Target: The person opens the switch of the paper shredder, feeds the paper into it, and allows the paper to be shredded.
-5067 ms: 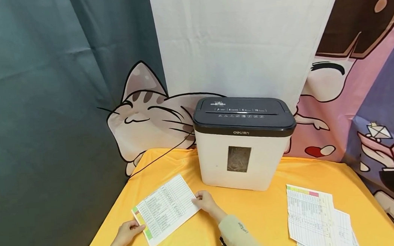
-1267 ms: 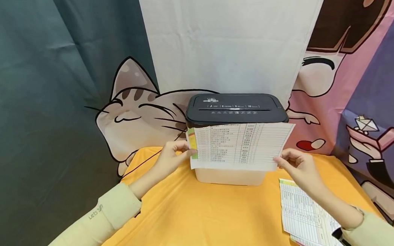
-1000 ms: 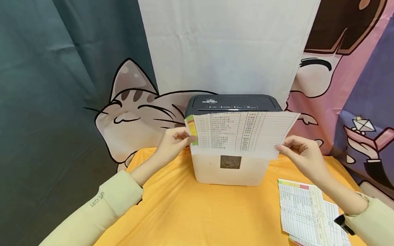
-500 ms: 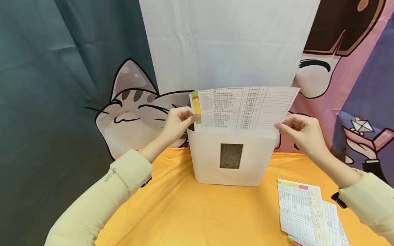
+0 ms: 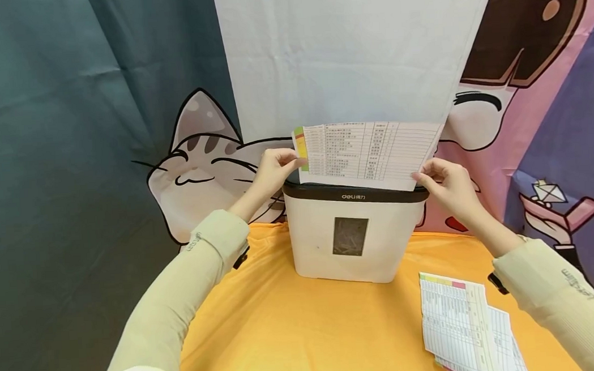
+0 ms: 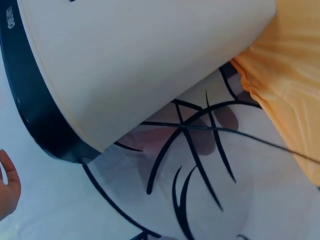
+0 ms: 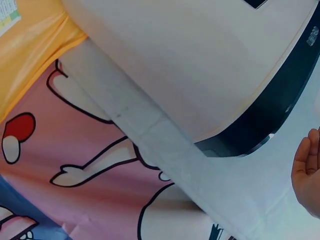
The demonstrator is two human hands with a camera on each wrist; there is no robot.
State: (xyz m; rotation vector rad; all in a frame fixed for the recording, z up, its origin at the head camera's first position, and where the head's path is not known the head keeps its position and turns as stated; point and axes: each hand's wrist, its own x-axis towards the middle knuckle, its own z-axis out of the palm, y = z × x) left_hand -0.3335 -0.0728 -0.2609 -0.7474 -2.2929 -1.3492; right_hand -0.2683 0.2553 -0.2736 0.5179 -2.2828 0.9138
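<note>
A printed sheet of paper (image 5: pixel 361 150) with table rows and a green-yellow strip is held up over the top of a paper shredder (image 5: pixel 310 230). My left hand (image 5: pixel 274 172) pinches its left edge at the coloured strip. At the lower right corner, my right hand (image 5: pixel 447 185) pinches the sheet between thumb and fingers. The paper's lower edge overlaps the shredder's black lid (image 5: pixel 379 196), and the feed slot is hidden behind it. Only part of the left hand (image 6: pixel 7 185) shows in the left wrist view, beside the lid; likewise the right hand (image 7: pixel 307 172) in the right wrist view.
Several printed sheets (image 5: pixel 456 323) lie in an overlapping pile at the right of the orange tablecloth (image 5: pixel 306 332). A thin dark cord (image 6: pixel 240 132) runs beside the shredder. A cartoon-printed curtain (image 5: pixel 360 51) hangs right behind it.
Both hands have lifted the sheet from the left of the table, carried it right to the shredder and raised it above the lid. The shredder's front is uncovered again.
</note>
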